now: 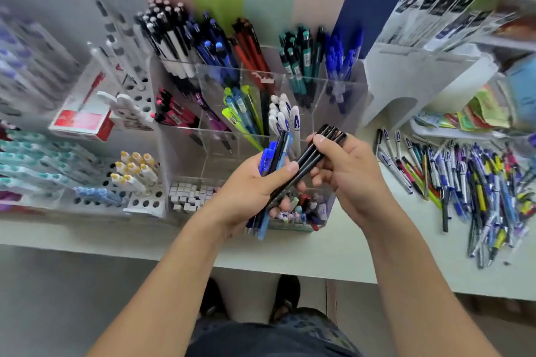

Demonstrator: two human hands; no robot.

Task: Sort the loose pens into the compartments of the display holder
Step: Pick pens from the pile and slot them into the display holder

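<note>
Pale tabletop (319,252), front edge running just below both forearms. On it, a clear acrylic display holder (342,90) with many compartments; back ones packed with black-and-white, blue, red, teal pens, middle ones part full, a near-front one looks bare.

Loose multicoloured pen pile (470,185) spread on the tabletop to the right, well apart from the holder, some tips near the front edge.

Left hand (249,191), grip closed round a mixed blue and black pen bunch (275,153). Right hand (348,171), grip pinching a bundle of slim black pens (313,159) that crosses the left bunch, both above the holder's front.

Risks, judged: bundles touching, so drawing the black ones free could drag a blue pen out; a dropped pen could roll off the front edge. Crowded back compartments leave little room; upright pens could be knocked.
</note>
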